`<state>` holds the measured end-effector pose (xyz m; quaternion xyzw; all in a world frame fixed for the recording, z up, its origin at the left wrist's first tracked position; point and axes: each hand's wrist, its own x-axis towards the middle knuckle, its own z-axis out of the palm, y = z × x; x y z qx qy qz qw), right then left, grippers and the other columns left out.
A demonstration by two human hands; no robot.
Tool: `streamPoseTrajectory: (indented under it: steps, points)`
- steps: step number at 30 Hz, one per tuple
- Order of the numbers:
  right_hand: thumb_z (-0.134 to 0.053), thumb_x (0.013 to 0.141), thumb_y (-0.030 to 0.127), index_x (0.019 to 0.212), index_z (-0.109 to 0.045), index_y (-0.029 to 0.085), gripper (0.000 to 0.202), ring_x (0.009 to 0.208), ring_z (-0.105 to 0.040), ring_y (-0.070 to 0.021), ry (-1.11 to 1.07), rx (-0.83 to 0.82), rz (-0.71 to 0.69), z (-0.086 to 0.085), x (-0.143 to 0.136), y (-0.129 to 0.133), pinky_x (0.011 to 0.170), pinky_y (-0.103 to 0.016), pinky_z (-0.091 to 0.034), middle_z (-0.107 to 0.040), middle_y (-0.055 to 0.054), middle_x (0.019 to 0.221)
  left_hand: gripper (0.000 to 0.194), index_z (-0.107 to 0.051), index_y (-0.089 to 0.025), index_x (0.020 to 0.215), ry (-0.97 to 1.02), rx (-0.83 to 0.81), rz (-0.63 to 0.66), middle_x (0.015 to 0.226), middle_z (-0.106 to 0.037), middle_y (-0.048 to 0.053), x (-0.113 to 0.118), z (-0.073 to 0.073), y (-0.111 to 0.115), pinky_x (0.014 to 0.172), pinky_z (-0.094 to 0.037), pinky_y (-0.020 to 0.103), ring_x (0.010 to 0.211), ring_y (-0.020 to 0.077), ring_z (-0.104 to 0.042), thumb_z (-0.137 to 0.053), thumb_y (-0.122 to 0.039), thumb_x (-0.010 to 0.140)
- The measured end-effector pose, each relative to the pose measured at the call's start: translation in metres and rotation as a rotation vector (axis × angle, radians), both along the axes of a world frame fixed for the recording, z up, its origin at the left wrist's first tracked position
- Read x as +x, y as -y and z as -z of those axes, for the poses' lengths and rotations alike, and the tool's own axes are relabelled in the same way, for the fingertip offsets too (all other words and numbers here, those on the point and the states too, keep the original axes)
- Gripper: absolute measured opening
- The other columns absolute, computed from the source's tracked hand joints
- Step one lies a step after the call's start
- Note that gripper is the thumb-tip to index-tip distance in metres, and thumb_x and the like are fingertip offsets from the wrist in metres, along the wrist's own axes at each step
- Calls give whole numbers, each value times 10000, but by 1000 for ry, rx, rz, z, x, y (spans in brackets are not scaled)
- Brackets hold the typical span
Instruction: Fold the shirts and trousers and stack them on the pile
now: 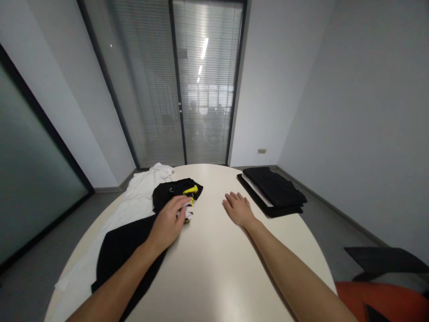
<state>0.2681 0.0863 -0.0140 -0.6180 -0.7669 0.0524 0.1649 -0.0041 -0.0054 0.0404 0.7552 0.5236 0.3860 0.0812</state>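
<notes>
My left hand (169,222) is on a black printed garment (125,243) at the left of the table. Its thumb and fingers are bent together around the cloth near a yellow and white print (189,191). The garment lies loosely bunched, with one part spread toward me and another beyond the hand. Beneath and beside it stretches a white garment (142,193), rumpled along the left edge. My right hand (238,209) rests palm down on the bare tabletop, fingers extended and nothing in them. Just to its right is a stack of folded dark clothes (275,188), with a pale layer showing between.
The round cream table (208,277) fills the lower middle. An orange-red chair (378,299) with a black armrest (385,259) stands close to its right side. Behind are a glass partition with blinds (204,112) and a grey-white wall (365,125).
</notes>
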Motion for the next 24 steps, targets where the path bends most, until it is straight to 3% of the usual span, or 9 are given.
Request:
streamPoseTrajectory:
  steps: [2, 4, 10, 12, 15, 17, 19, 21, 24]
  points:
    - [-300, 1034, 464, 1356, -564, 227, 479, 1372, -423, -280, -85, 33, -31, -6, -2, 2, 1148, -510, -239, -545, -98, 1442, 368, -659, -221, 1258, -70, -183, 266, 1279, -669, 69, 18, 5, 11, 1058, -462, 355, 1171, 217, -613, -469, -313, 957]
    - [-279, 1042, 466, 1339, -580, 225, 486, 1311, -499, -248, -185, 58, -84, -12, -4, 5, 1152, -472, -254, -594, -92, 1391, 341, -667, -243, 1245, -113, -279, 406, 1258, -690, 47, 28, 8, 20, 1047, -465, 335, 1155, 202, -630, -491, -328, 966]
    - [-442, 988, 504, 1316, -598, 275, 429, 1298, -524, -228, -307, 20, -295, -14, -17, 15, 1137, -451, -302, -587, -69, 1404, 321, -695, -247, 1171, -95, -329, 513, 1176, -726, 23, 23, 0, 21, 1004, -483, 298, 1083, 178, -664, -444, -343, 995]
    - [-560, 931, 435, 1172, -659, 266, 311, 1327, -496, -248, -254, 0, -306, -10, -19, 16, 1144, -506, -271, -572, -71, 1415, 336, -716, -232, 1095, -80, -318, 403, 1096, -742, 37, 8, -1, 9, 953, -512, 303, 1015, 189, -680, -435, -383, 992]
    - [-593, 880, 297, 1032, -648, 237, 172, 1324, -498, -247, -211, -14, -305, -6, -17, 13, 1141, -543, -250, -601, -68, 1369, 422, -694, -194, 1153, -141, -220, -26, 1180, -706, 99, -25, 8, -15, 1043, -458, 401, 1134, 255, -632, -381, -427, 991]
    - [-584, 858, 247, 973, -627, 225, 125, 1282, -535, -240, -190, -23, -301, -7, -12, 10, 1134, -518, -270, -636, -63, 1316, 527, -575, -151, 1355, -244, -229, -351, 1443, -530, 173, -48, 21, -29, 1117, -349, 548, 1349, 355, -462, -361, -451, 979]
    - [-589, 832, 223, 944, -615, 219, 115, 1233, -571, -236, -170, -42, -279, -9, -4, 5, 1096, -452, -335, -642, -65, 1311, 648, -448, -164, 1480, -302, -402, -618, 1595, -305, 193, -68, 35, -38, 1076, -290, 696, 1434, 463, -291, -358, -537, 957]
    - [-592, 822, 221, 945, -612, 218, 125, 1174, -605, -226, -168, -73, -239, -11, 6, 2, 1008, -370, -414, -621, -70, 1349, 694, -395, -180, 1520, -359, -575, -642, 1624, -234, 177, -84, 46, -43, 1077, -253, 716, 1457, 486, -210, -356, -561, 941]
    - [-587, 826, 227, 951, -613, 217, 129, 1083, -641, -210, -167, -93, -179, -13, 20, 0, 879, -298, -459, -611, -72, 1364, 684, -446, -209, 1494, -438, -672, -538, 1614, -277, 154, -104, 53, -48, 1073, -264, 701, 1459, 479, -213, -357, -564, 917]
